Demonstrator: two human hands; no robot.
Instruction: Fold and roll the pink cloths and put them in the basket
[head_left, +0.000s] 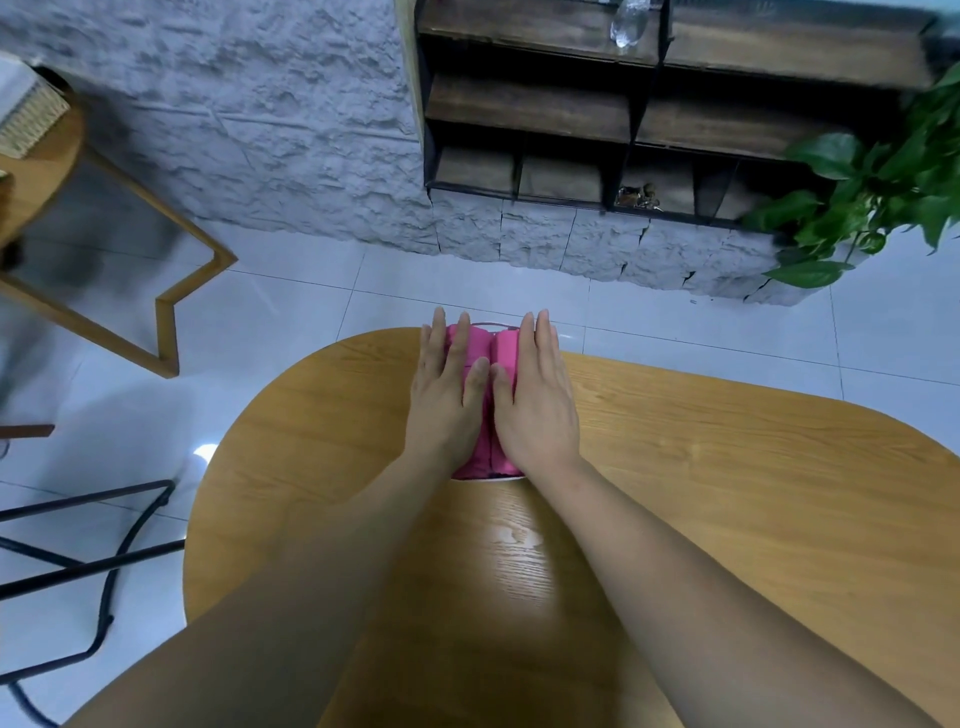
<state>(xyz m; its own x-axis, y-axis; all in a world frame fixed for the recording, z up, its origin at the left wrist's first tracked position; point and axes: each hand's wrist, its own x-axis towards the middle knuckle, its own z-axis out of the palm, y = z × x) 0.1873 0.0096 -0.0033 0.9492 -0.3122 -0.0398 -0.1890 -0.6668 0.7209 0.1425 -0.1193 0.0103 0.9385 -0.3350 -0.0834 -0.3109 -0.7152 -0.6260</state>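
Pressing flat on 2 rolled pink cloths (479, 344), L hand (447, 397) & R hand (535, 402) lie w/ fingers straight, gripping nothing; cloths sit in basket (488, 480), frame centre, on wooden surface (727, 493).

White tiled floor (291, 322), stone wall (249, 130)

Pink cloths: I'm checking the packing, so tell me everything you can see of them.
The pink cloths are two bright magenta fabric rolls lying side by side, pointing away from the person, in a basket showing only a thin white rim, at the far edge of the wooden table. The left hand lies flat on the left roll, the right hand on the right, hiding much of both.
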